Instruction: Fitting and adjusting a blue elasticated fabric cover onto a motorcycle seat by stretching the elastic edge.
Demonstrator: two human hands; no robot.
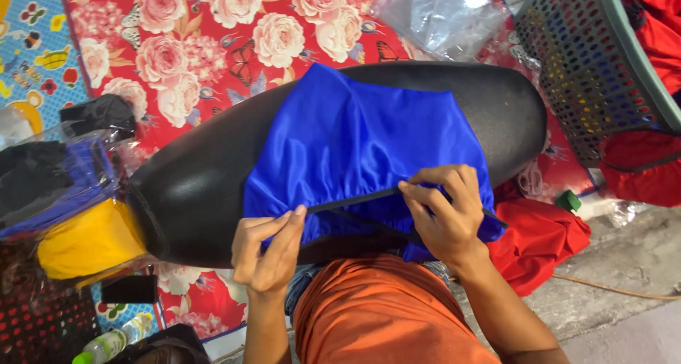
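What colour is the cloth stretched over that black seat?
Bright blue cloth, seen in the head view, draped over the black seat.

Black motorcycle seat, lying across the person's lap on a red floral mat. Blue satin cover draped over its middle. Left hand and right hand pinch the cover's black elastic hem at the seat's near edge. Grey perforated basket at upper right.
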